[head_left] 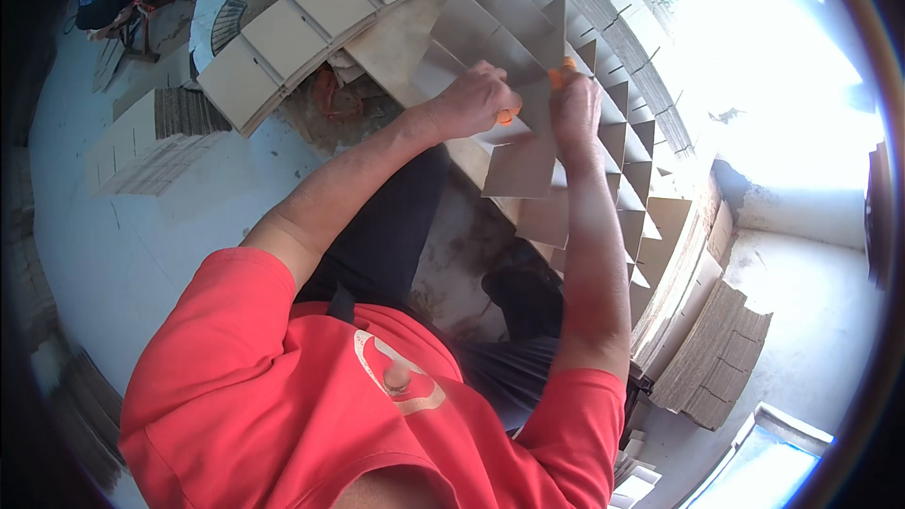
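Note:
A grid of slotted grey-brown cardboard dividers stands in front of me, its strips crossing to form cells. My left hand is closed at the grid's left side, its fingertips against a divider. Slightly farther right, my right hand pinches the upper edge of a divider among the cells. Orange finger covers show on both hands. The fingers partly hide the edges they grip.
A long row of stacked slotted cardboard strips curves along the far left, with another row beyond the grid. More cardboard bundles stand on the floor at left and right. Bright light washes out the upper right.

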A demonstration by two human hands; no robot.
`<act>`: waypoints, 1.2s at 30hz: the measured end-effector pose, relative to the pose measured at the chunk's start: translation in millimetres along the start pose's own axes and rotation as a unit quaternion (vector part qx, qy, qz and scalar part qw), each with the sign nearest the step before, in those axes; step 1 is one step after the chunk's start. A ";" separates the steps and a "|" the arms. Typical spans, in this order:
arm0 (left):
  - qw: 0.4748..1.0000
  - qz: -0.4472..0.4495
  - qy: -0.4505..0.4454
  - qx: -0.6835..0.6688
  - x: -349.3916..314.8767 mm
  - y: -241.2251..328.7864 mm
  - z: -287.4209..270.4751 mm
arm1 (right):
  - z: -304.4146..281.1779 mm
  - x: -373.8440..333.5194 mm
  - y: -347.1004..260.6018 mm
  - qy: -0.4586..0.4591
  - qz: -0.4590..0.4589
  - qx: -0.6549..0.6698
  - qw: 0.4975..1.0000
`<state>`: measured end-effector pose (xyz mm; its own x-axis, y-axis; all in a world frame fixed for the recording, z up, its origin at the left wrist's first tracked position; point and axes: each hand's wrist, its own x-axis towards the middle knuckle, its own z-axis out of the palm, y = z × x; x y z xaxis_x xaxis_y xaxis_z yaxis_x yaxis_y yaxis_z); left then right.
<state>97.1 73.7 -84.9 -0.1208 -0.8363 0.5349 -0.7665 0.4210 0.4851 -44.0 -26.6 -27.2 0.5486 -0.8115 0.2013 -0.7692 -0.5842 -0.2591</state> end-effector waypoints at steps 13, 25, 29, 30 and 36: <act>1.000 0.006 0.008 -0.027 4.2 -2.3 0.9 | 5.3 -33.4 9.4 0.141 0.040 -0.061 0.987; 0.999 -0.012 -0.010 -0.034 6.3 6.6 -4.4 | -108.1 -219.9 244.8 0.060 0.393 -0.243 0.885; 0.999 -0.021 -0.029 -0.020 7.0 3.0 -4.4 | -108.8 -234.5 251.9 0.019 0.346 -0.215 0.913; 0.999 -0.020 -0.031 -0.019 8.0 3.5 -4.3 | -109.2 -233.3 254.0 0.020 0.334 -0.221 0.916; 0.999 -0.022 -0.031 -0.009 9.0 7.4 -5.3 | -103.4 -236.8 260.5 0.102 0.332 -0.239 0.907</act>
<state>93.7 71.2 -72.9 -0.1266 -0.8745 0.4682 -0.7609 0.3885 0.5197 -408.2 14.7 -44.6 -0.1223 -0.9346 0.3341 -0.9886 0.1444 0.0420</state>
